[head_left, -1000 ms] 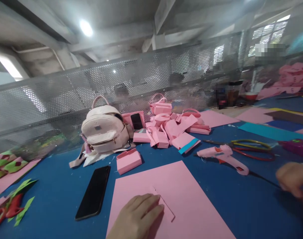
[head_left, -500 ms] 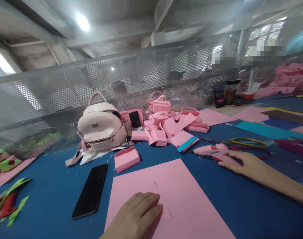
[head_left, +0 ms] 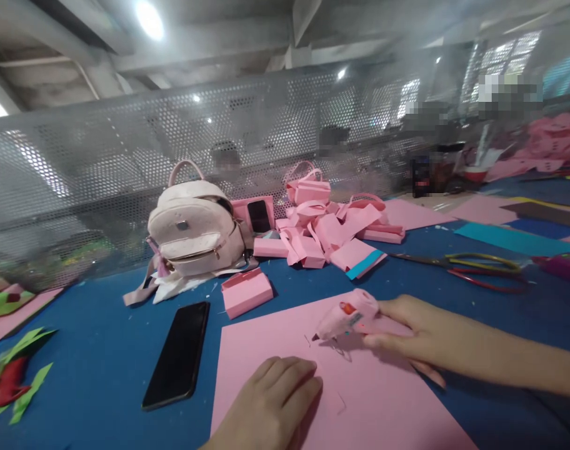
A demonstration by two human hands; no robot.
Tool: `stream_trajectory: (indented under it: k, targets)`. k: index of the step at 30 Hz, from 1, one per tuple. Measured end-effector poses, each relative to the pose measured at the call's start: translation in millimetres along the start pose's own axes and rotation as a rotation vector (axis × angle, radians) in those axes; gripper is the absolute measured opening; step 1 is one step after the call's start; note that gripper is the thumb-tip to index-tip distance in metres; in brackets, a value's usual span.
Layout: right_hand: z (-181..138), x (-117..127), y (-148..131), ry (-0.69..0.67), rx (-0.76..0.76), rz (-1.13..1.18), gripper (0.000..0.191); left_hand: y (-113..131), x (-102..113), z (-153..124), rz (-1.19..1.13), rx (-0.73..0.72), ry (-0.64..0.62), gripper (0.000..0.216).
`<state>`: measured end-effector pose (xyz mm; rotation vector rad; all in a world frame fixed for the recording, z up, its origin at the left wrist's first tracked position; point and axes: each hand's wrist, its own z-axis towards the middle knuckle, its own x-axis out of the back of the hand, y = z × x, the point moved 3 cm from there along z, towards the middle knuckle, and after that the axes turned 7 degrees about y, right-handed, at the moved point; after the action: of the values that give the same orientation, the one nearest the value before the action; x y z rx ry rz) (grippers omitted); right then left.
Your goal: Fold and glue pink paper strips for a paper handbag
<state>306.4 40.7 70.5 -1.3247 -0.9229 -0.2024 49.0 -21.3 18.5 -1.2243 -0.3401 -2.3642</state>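
Note:
A large sheet of pink paper (head_left: 388, 394) lies on the blue table in front of me. My left hand (head_left: 278, 400) rests palm down on it, the fingers close together and slightly bent over the paper, with a slit or small strip edge showing beside the fingertips. My right hand (head_left: 407, 331) is wrapped round a pink hot glue gun (head_left: 350, 315), whose dark nozzle points left, just above the sheet and beyond my left fingertips. A small folded pink paper box (head_left: 247, 292) sits past the sheet's far left corner.
Left of the sheet lies a black phone (head_left: 177, 356). Farther back are a white backpack (head_left: 191, 228), a heap of folded pink paper pieces (head_left: 322, 225) and scissors (head_left: 482, 262) with yellow and red handles. A perforated metal screen (head_left: 125, 169) borders the table.
My right hand has lifted the glue gun from the table at the right and brought it left over the pink sheet. My left hand stays on the paper.

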Motion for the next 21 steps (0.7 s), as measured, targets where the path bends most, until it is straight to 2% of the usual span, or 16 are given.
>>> stream_trajectory:
  k: [3,6,10,15,21]
  targets:
    - [20.6,-4.9,-29.1,-0.044,-0.035,-0.069,0.051,-1.1,-1.3,-2.4,-0.010,0.007,0.021,0.033]
    - [31.4,-9.9,-42.1,-0.103,0.043,-0.024,0.043,-2.0,-4.0,-5.0,-0.022,0.015,0.017,0.035]
    - [35.0,-14.5,-44.4,-0.129,0.124,-0.017,0.037,-2.9,-5.2,-8.8,-0.037,0.040,-0.001,0.038]
    - [37.3,-16.5,-42.8,-0.100,0.091,-0.147,0.042,-3.0,-6.2,-11.7,-0.037,0.048,-0.027,0.040]
    - [38.3,-17.5,-41.6,-0.070,0.068,-0.268,0.044,1.7,-3.5,-6.9,-0.006,0.009,0.019,0.033]
